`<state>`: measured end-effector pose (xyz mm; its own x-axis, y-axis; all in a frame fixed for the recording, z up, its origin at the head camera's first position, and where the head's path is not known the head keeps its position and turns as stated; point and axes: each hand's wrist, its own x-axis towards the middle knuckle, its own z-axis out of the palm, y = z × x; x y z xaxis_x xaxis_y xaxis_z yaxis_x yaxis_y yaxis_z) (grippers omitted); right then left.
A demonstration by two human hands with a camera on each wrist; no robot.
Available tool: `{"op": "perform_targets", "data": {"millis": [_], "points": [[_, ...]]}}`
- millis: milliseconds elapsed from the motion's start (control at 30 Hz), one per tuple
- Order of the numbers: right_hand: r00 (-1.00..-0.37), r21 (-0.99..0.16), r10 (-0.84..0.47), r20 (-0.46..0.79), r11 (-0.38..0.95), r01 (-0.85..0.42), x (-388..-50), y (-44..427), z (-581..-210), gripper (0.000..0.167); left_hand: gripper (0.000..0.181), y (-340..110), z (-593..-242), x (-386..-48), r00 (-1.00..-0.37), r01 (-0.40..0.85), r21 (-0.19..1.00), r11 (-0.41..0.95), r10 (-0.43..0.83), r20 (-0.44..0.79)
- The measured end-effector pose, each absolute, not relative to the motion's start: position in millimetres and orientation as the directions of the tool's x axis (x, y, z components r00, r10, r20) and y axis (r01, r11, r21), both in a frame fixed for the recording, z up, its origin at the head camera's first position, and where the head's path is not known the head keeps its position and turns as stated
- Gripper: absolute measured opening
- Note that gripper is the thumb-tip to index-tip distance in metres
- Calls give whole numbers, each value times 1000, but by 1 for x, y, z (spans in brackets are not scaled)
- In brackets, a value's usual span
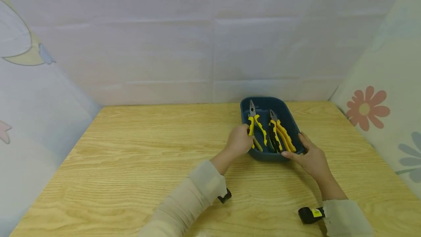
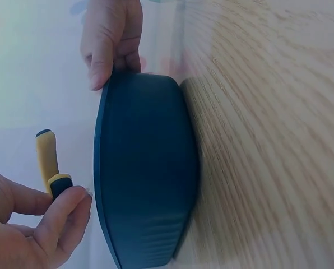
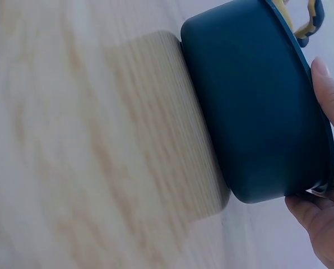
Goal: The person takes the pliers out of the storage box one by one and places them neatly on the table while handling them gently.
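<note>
A dark blue plastic basin stands on the table, with several pliers in it. My left hand pinches one handle of the long-nose pliers with yellow and black grips, above the basin's left side. Their jaws point to the far end. One yellow handle sticks up past the fingers in the left wrist view. My right hand grips the near right corner of the basin, thumb on the rim and fingers along the outer wall. More yellow-handled pliers lie in the basin's right half.
The wood-grain table reaches back to a pale wall sheet. The basin's far end is close to that sheet. A side sheet with a printed red flower borders the right.
</note>
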<state>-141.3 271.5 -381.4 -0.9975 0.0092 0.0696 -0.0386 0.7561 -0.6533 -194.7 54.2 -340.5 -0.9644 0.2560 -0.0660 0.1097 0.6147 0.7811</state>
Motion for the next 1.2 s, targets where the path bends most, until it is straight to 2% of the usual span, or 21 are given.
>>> {"op": "perform_targets", "data": {"millis": [100,300,433,867,1200], "points": [[-998,-646,9,67,762,-36,-142,271,-380,92,17,50,-342,-196,-968,99,793,602,242,-63],[-998,-644,14,56,765,-25,-143,272,-379,92,41,43,-343,-198,-976,74,792,606,209,-69],[-998,-652,14,55,758,-26,-144,273,-381,92,46,39,-344,-198,-977,65,814,577,202,-65],[-999,-659,24,34,752,-4,-142,273,-379,93,45,23,-353,-201,-980,104,810,577,198,-15],[-1000,-664,23,1,748,16,-142,272,-380,95,29,11,-360,-204,-985,81,784,616,168,-30]]}}
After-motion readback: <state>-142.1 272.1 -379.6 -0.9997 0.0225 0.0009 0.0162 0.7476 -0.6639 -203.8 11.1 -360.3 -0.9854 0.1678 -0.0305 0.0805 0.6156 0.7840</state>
